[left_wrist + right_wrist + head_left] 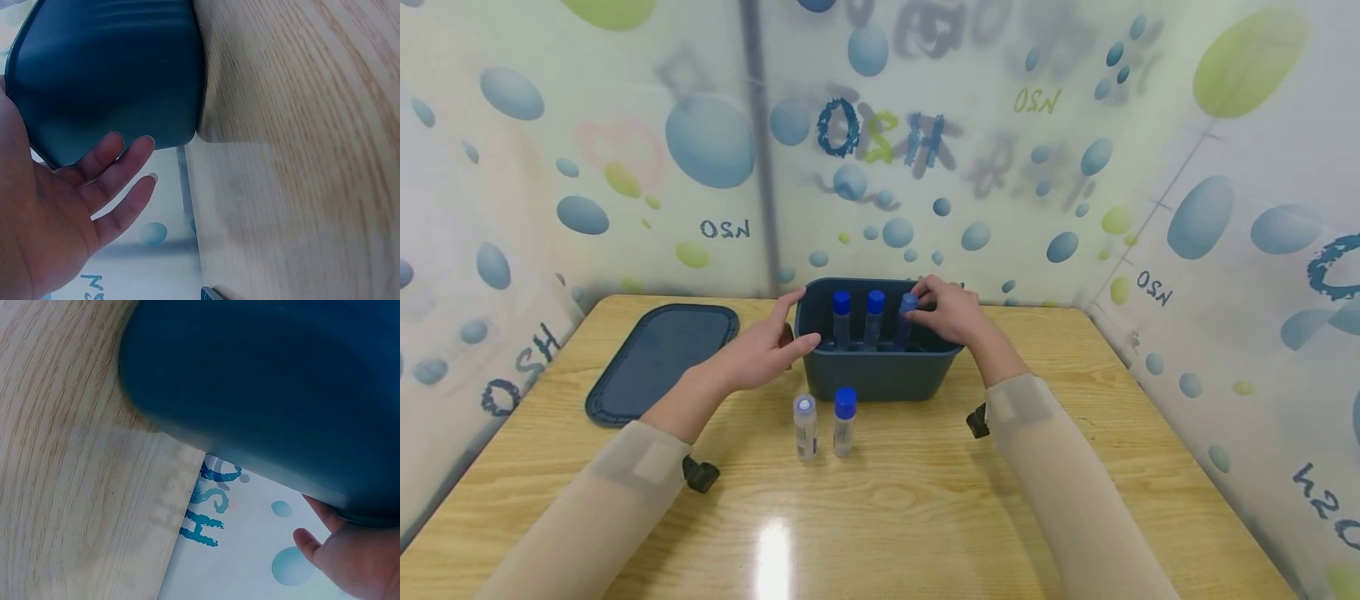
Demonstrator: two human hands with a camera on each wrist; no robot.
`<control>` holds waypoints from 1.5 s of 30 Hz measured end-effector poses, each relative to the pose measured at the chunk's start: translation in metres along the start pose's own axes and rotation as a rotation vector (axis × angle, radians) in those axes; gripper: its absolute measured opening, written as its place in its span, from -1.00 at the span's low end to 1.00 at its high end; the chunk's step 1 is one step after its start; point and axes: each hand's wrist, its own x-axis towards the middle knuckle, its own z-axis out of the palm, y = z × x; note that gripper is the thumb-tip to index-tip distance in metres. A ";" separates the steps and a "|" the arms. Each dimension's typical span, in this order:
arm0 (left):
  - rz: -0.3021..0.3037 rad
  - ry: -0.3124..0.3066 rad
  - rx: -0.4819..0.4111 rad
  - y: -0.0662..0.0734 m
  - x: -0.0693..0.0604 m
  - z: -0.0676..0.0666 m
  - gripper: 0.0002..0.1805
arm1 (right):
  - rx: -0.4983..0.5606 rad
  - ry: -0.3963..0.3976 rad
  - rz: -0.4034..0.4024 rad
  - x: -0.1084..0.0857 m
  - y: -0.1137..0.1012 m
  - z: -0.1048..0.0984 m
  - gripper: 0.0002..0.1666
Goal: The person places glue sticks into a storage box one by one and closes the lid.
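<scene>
A dark blue plastic bin [880, 379] stands near the table's back edge. Inside it stand two clear tubes with blue caps, a left tube [842, 321] and a middle tube [874, 321]. My right hand [953, 312] reaches over the right end of the bin and pinches a third blue-capped tube [906, 321] near its cap. At the bin's left end my left hand [767, 346] rests with fingers spread against the side and rim; its loose fingers [125, 165] show in the left wrist view. The pinched tube is hidden by the bin in the right wrist view.
In front of the bin two more tubes stand upright on the wooden table [880, 517]: a pale-topped tube [806, 429] and a blue-capped tube [844, 425]. A dark blue lid [662, 358] lies flat to the left. Patterned walls [880, 192] border the table's back and sides.
</scene>
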 end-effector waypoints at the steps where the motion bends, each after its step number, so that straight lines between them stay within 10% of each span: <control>1: 0.001 -0.002 -0.003 -0.001 0.000 0.000 0.05 | -0.001 0.000 -0.001 0.000 0.000 0.000 -0.49; 31: -0.021 -0.003 0.000 0.001 -0.003 -0.009 0.01 | 0.156 0.131 -0.033 -0.007 -0.001 -0.009 -0.41; 45: 0.084 0.156 -0.040 -0.001 0.000 -0.005 -0.26 | 0.190 0.264 -0.349 -0.057 -0.031 -0.009 -0.67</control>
